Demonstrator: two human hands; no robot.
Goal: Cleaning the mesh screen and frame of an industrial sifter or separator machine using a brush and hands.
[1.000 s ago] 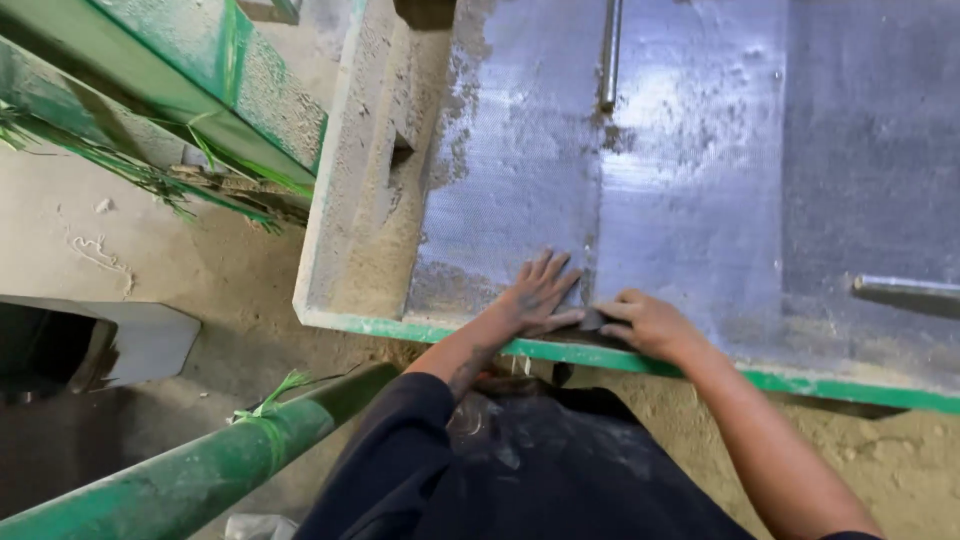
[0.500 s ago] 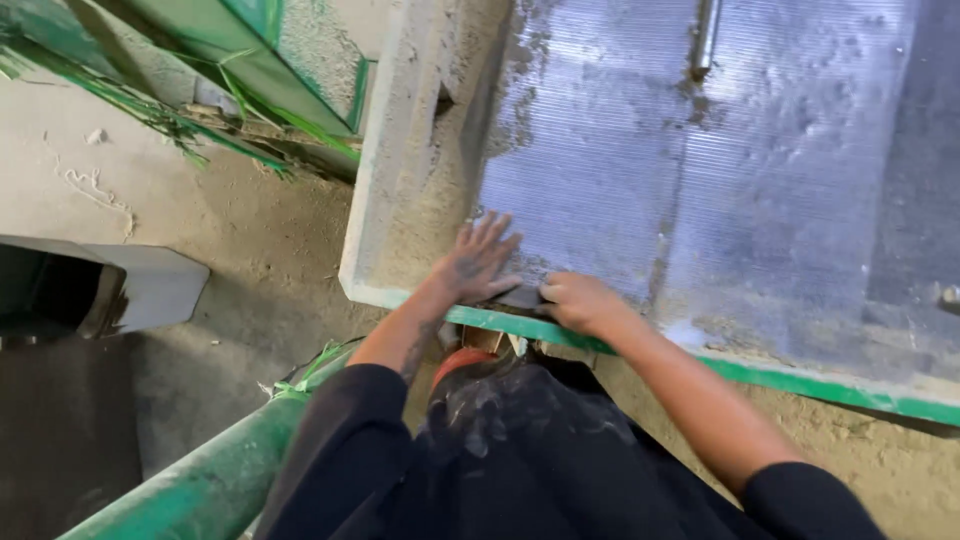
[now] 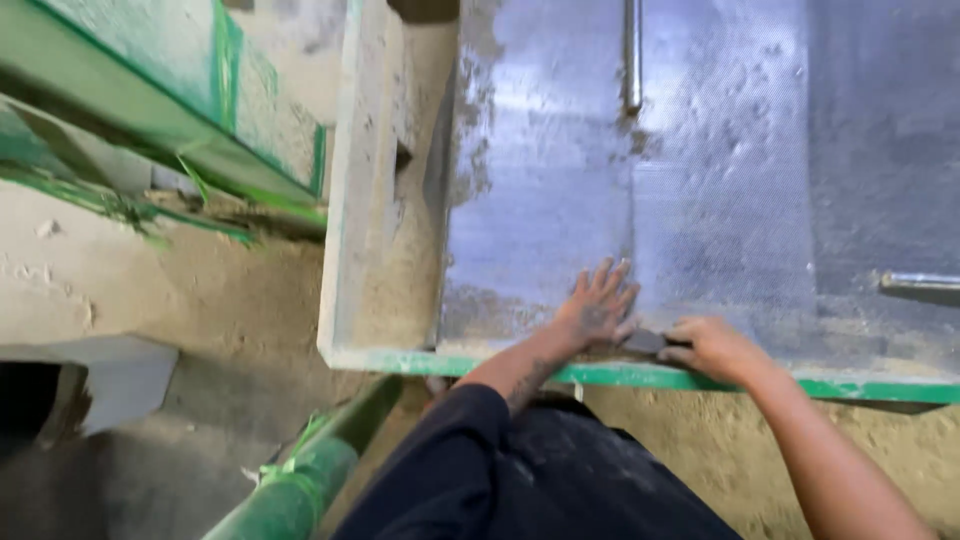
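The right hand [image 3: 712,348] covers most of a small dark object [image 3: 645,342], so its kind cannot be told. The metal rod [image 3: 920,281] is cut off by the picture's right edge, and the green pipe [image 3: 300,480] by its bottom edge.

left hand [image 3: 597,312] flat on metal sheet [image 3: 540,200], right hand [image 3: 715,347] beside

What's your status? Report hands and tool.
Left hand flat on metal sheet. Right hand grips small dark block near green edge. Nothing in the way.
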